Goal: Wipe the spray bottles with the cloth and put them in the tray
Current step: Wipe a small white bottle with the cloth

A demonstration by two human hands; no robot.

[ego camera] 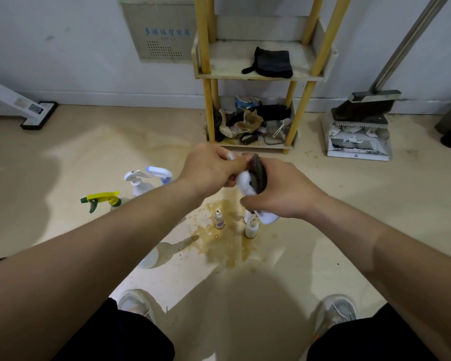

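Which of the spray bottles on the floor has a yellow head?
The leftmost clear bottle: yellow trigger head, green nozzle. The white-headed bottle and blue-headed bottle beside it differ.

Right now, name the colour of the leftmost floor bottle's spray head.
The spray head is yellow with green nozzle and trigger; head view.

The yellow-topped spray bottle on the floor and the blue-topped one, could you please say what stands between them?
A white plastic trigger spray bottle stands there, in the head view.
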